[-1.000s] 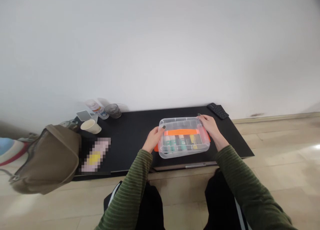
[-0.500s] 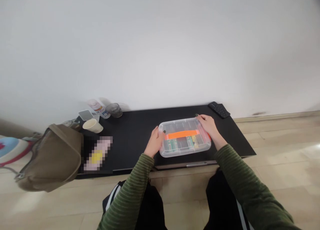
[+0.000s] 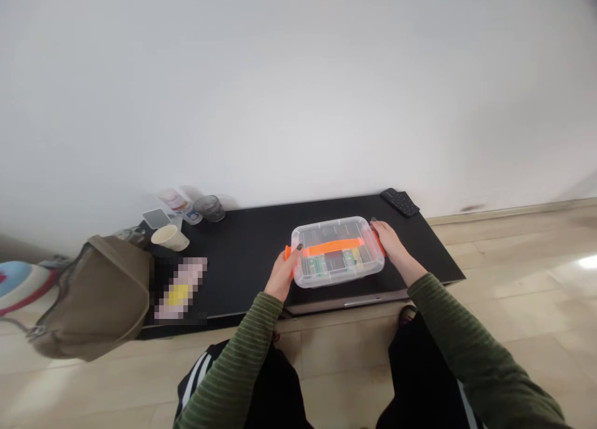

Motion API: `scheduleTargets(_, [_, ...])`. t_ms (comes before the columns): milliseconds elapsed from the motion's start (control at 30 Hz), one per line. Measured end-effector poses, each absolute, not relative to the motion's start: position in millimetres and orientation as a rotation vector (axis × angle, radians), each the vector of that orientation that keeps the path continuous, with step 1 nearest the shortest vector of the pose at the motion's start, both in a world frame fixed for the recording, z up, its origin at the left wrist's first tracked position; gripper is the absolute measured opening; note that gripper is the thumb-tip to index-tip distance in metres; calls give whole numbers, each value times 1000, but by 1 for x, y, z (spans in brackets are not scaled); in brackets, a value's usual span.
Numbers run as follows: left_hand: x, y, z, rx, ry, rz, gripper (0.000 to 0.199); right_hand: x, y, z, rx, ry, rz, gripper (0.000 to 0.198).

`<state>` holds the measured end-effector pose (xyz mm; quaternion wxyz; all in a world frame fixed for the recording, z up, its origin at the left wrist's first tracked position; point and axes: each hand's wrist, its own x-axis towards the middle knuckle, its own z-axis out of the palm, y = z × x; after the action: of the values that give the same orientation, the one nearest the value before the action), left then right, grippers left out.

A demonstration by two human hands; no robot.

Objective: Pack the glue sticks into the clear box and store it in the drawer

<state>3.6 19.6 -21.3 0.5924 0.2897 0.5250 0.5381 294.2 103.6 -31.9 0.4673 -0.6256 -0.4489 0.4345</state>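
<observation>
A clear plastic storage box (image 3: 303, 276) with a lid and an orange handle (image 3: 333, 247) is between my two hands, over the black tabletop. Small green and yellow items show through its lid. My left hand (image 3: 281, 275) grips the left side, thumb on the lid's edge by an orange latch (image 3: 288, 252). On the opposite side, my right hand (image 3: 392, 245) has its fingers at the other orange latch (image 3: 378, 239); some fingertips are hidden behind the box's edge. Whether the box's underside touches the tabletop cannot be seen.
On the black table (image 3: 252, 242), a paper cup (image 3: 170, 237), a spray can (image 3: 181, 206), a dark glass (image 3: 209, 209) and a pixelated item (image 3: 180, 292) stand or lie left. A brown bag (image 3: 100, 298) overlaps that end. A black keyboard-like object (image 3: 400, 202) lies back right, against the wall.
My right hand has slid from the box's far right corner down to its right side. The left-hand orange latch now shows beside my left hand. The whole view has shifted slightly.
</observation>
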Motion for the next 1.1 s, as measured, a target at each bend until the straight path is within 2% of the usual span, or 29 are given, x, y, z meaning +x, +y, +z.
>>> scheduleTargets(167, [9,7,-13,625,1072,1192,57,289,76,-27,-1274,-914,1615,22])
scheduleTargets(267, [11,7,-9,621,1096,1232,55,288,65,-22,-1237,-821,1693,16])
scheduleTargets(400, [14,10,-8,668,1150,1303,50,288,59,-17,-1211,-844,1643,22])
scheduleTargets(533, [15,13,-12,754,1234,1331,47,287,58,-20,-1300,-927,1465,26])
scheduleTargets(733, [13,16,-15,866,1339,1290,46,288,60,-28,-1326,-1168,1253,44])
scheduleTargets(1100, [9,19,-19,917,1421,1255,39,286,61,-23,-1378,-1282,1192,45])
